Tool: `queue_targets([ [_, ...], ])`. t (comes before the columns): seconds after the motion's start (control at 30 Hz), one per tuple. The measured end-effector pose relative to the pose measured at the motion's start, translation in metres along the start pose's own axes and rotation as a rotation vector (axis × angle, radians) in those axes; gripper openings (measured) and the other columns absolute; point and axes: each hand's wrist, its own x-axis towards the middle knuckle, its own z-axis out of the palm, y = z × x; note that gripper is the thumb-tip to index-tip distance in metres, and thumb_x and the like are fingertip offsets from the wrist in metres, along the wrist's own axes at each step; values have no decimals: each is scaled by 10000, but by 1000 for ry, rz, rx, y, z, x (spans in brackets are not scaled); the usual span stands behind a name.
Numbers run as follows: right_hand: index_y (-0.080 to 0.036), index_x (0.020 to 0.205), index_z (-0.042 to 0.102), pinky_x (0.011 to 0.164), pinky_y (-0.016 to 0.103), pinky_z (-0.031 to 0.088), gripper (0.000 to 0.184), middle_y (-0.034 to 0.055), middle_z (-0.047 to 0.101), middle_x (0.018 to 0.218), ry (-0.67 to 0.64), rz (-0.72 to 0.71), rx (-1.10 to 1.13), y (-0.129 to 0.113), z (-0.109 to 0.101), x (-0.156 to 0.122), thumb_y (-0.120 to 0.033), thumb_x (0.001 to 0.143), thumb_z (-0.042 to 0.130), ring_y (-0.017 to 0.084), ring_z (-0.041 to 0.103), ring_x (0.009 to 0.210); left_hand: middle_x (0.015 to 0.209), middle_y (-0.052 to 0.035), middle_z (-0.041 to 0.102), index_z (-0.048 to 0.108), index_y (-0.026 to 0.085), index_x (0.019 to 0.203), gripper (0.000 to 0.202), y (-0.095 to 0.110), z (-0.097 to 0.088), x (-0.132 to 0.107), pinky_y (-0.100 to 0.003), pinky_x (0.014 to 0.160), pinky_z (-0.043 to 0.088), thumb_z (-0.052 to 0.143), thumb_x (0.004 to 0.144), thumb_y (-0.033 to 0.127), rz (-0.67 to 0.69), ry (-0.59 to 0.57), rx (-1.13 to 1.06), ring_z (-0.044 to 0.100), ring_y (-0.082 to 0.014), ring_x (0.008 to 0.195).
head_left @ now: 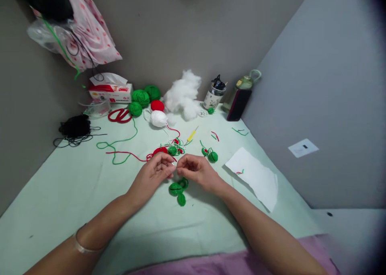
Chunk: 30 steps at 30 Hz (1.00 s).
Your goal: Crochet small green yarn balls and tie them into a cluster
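My left hand and my right hand meet over the middle of the table, both with fingers pinched together. Something small and pale shows between the fingertips, too small to name; a short bit of red yarn sticks up beside it. Just below the hands lies a green crocheted piece with a dark line across it and a smaller green lobe. Beyond the fingertips are small green, red and white crocheted pieces with loose yarn ends. Another green crocheted piece rests further right.
Green yarn balls, a white yarn ball, red-handled scissors and black yarn lie left. White stuffing, a pen cup, a bottle and a phone stand behind. A yellow-handled hook and white paper lie nearer.
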Motion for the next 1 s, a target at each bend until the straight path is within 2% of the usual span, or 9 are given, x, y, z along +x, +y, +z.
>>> queue_targets([
  [0.2, -184, 814, 639, 586, 281, 341, 171, -21, 556, 682, -64, 38, 42, 1, 0, -2, -337, 855, 703, 105, 457, 594, 992, -20, 590, 692, 243, 985, 138, 1, -2, 0, -318, 803, 471, 632, 924, 351, 176, 106, 280, 575, -170, 837],
  [0.3, -183, 828, 641, 576, 276, 343, 212, -27, 544, 669, -58, 57, 55, 4, -1, -1, -381, 854, 714, 104, 456, 585, 1018, -36, 595, 700, 258, 1041, 142, -1, -4, 1, -320, 806, 470, 604, 942, 288, 284, 67, 447, 585, -187, 888],
  [0.43, -182, 827, 641, 580, 271, 364, 249, -20, 567, 686, -51, 75, 99, 6, 0, -1, -412, 832, 738, 106, 480, 596, 944, -41, 641, 668, 237, 955, 114, -7, -7, 2, -317, 792, 455, 558, 976, 259, 431, 16, 595, 601, -201, 903],
  [0.53, -181, 819, 639, 606, 279, 400, 250, -15, 586, 693, -87, 103, 96, 5, 1, -2, -412, 832, 735, 109, 509, 602, 851, -28, 635, 630, 229, 884, 141, -9, -8, 2, -308, 732, 429, 536, 988, 250, 452, -21, 705, 579, -193, 818],
  [0.7, -182, 825, 634, 615, 283, 419, 240, -10, 591, 706, -110, 106, 56, 4, 4, -4, -406, 841, 720, 116, 528, 611, 943, -48, 618, 604, 222, 886, 162, -6, -10, 2, -297, 746, 428, 487, 998, 217, 484, -33, 765, 582, -191, 873],
  [0.8, -190, 833, 630, 598, 275, 406, 233, -13, 584, 698, -103, 73, -57, 3, 1, -3, -413, 877, 683, 121, 512, 605, 896, -31, 606, 578, 225, 860, 187, -7, -10, 2, -300, 735, 413, 464, 1008, 229, 466, -67, 780, 560, -186, 836],
  [0.87, -201, 829, 639, 596, 271, 380, 238, -15, 583, 686, -10, -18, -270, 0, -8, -2, -422, 917, 640, 129, 502, 618, 868, -19, 598, 567, 229, 862, 180, -8, -10, 2, -306, 735, 410, 462, 1008, 245, 429, -62, 754, 550, -185, 811],
  [0.97, -214, 865, 626, 652, 287, 395, 224, 19, 661, 791, 321, -152, -708, -3, -34, -2, -399, 971, 558, 149, 543, 673, 887, -11, 614, 592, 244, 999, 99, -7, -7, 1, -308, 766, 441, 502, 986, 283, 300, 0, 571, 575, -186, 824],
  [1.0, -217, 926, 620, 660, 294, 395, 186, 37, 683, 853, 424, -139, -863, -4, -44, -4, -387, 969, 557, 161, 559, 694, 891, -9, 623, 603, 248, 1062, 131, -6, -6, 1, -307, 774, 453, 524, 973, 302, 248, 21, 489, 587, -187, 831],
])
